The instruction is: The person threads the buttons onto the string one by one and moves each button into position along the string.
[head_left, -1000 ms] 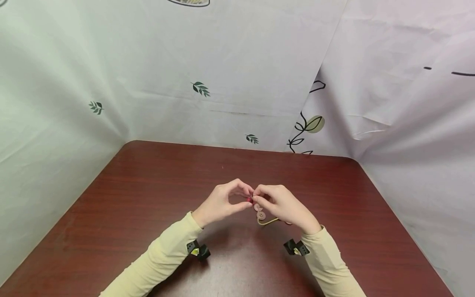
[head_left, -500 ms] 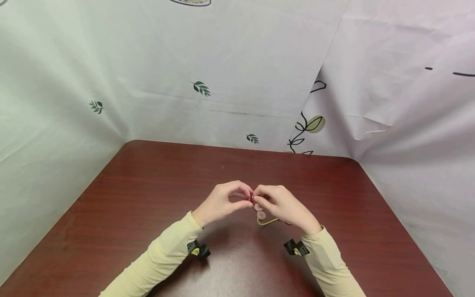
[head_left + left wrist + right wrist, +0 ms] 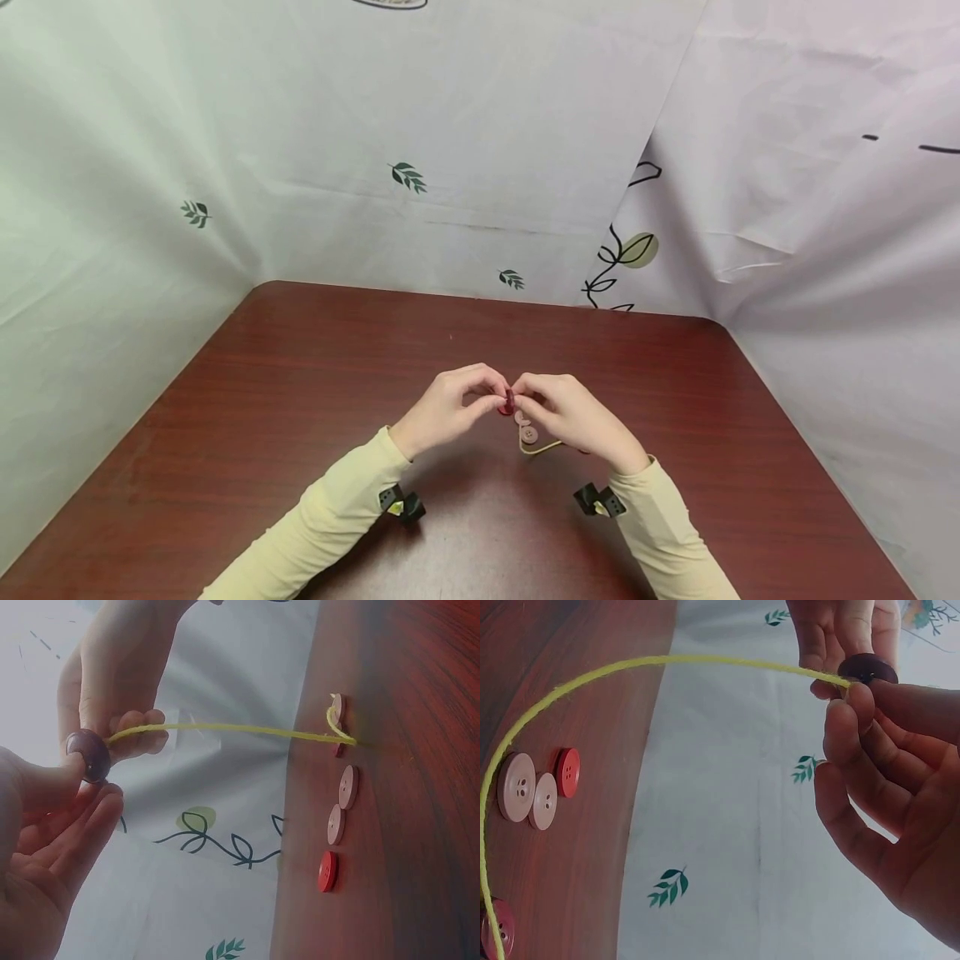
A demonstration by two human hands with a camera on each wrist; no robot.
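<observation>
Between both hands, above the table, is a dark maroon button (image 3: 91,757). My left hand (image 3: 452,408) pinches it by the edge between thumb and fingers. The right hand (image 3: 577,414) pinches a yellow cord (image 3: 682,658) close to its end, right at the button's face (image 3: 868,667). Whether the cord passes through a hole is hidden by the fingertips. From the right hand the cord curves down to the table. Under the hands lie two pale pink buttons (image 3: 349,787) and a bright red button (image 3: 328,871), side by side.
Another pale button (image 3: 339,709) lies beside the cord's lower part, with a darker red button (image 3: 501,930) close by. The brown wooden table (image 3: 315,350) reaches back to a white printed cloth (image 3: 465,150) that hangs behind and at both sides.
The left thumb has shifted slightly up and left, and more of the maroon button shows between the hands. My right hand has stayed nearly still.
</observation>
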